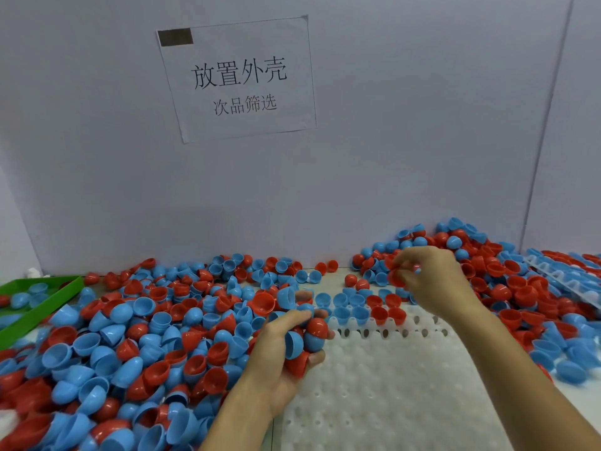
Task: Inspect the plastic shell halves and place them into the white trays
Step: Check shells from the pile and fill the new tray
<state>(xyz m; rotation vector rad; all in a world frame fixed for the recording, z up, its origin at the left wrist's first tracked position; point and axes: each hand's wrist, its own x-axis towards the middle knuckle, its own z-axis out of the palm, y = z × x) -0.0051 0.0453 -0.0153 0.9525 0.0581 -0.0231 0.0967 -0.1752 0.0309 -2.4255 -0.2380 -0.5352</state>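
Observation:
A white tray (390,392) with rows of round pockets lies in front of me. Its far rows hold blue and red shell halves (361,312), open side up. My left hand (283,356) grips a handful of red and blue shell halves at the tray's left edge. My right hand (432,281) hovers above the tray's far right corner and pinches a red shell half (395,277) in its fingertips. Loose red and blue shell halves (130,346) cover the table on the left.
Another heap of shells (481,255) rises at the back right against the grey wall. A second white tray (566,281) lies tilted at the far right. A green tray (35,307) with a few shells sits at the far left. A paper sign (237,79) hangs on the wall.

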